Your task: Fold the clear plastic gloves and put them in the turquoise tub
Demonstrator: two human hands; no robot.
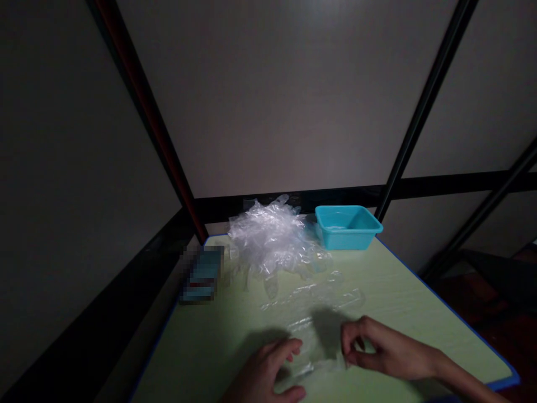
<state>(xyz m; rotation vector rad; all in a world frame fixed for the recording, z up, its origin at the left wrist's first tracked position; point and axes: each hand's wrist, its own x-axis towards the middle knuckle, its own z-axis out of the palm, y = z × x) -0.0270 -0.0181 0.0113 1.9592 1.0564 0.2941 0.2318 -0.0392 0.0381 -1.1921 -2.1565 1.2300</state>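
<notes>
A clear disposable plastic glove (312, 319) lies spread on the table in front of me, its fingers pointing away. My right hand (377, 347) is closed in a pinch at the glove's near right edge, by the cuff. To the left of the cuff, my left hand (272, 369) hovers close over the table with thumb and fingers apart, holding nothing. Beyond the flat glove rises a heap of crumpled clear plastic gloves (272, 238).
A turquoise plastic basin (350, 238) stands at the back right, beside the heap. On the left edge rests a blurred, pixelated flat object (203, 274). The pale green table (403, 296) has a blue rim, and panelled walls (285, 112) close off its far side.
</notes>
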